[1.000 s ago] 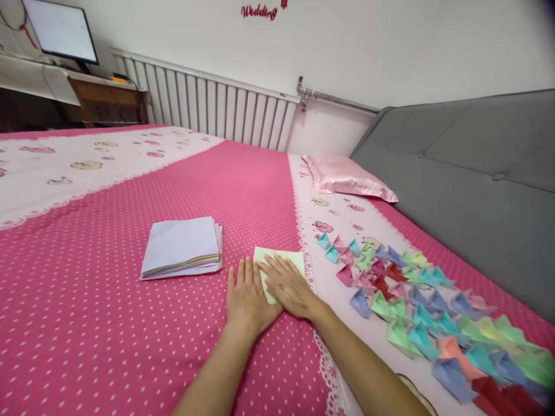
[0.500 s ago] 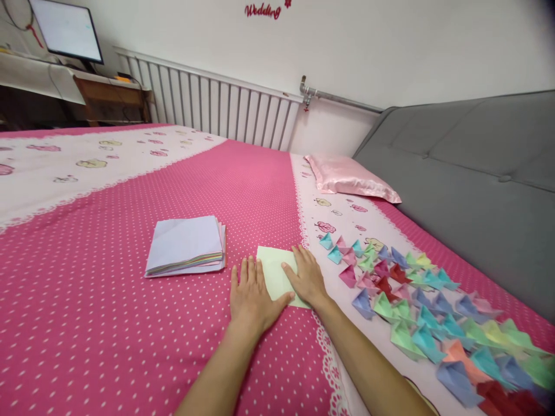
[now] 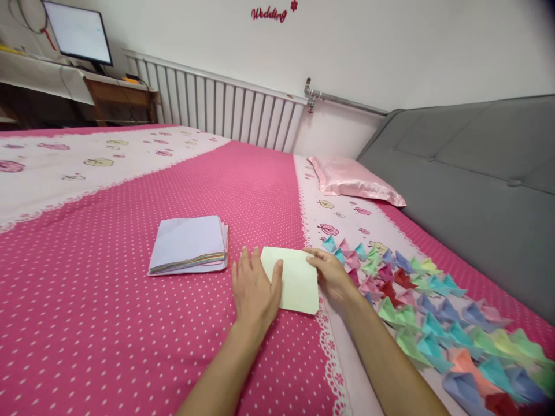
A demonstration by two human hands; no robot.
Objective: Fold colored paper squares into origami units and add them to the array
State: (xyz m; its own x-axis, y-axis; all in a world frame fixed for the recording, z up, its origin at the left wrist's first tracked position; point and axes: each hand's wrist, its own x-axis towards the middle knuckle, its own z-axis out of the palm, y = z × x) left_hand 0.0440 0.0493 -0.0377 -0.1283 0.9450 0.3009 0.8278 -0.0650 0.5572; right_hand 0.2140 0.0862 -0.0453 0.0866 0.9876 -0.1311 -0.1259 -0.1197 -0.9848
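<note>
A pale green square of paper [image 3: 295,283] lies on the pink dotted bedspread between my hands. My right hand [image 3: 332,274] pinches its far right corner between thumb and fingers. Across the paper's left edge rests my left hand [image 3: 256,289], fingers stretched out and thumb lying over the sheet. To the left sits a stack of coloured paper [image 3: 188,244] with a pale lilac sheet on top. Many small folded paper boats [image 3: 433,323] in several colours stand in rows beyond my right forearm.
A pink satin pillow [image 3: 355,182] lies against the grey padded headboard [image 3: 468,156] at the right. Behind the bed are a white radiator [image 3: 217,101] and a pipe. A monitor [image 3: 78,33] stands on a desk at the far left.
My right hand has gone from lying flat on the paper to pinching its far right corner. More of the sheet shows now. My left thumb has swung up over the paper.
</note>
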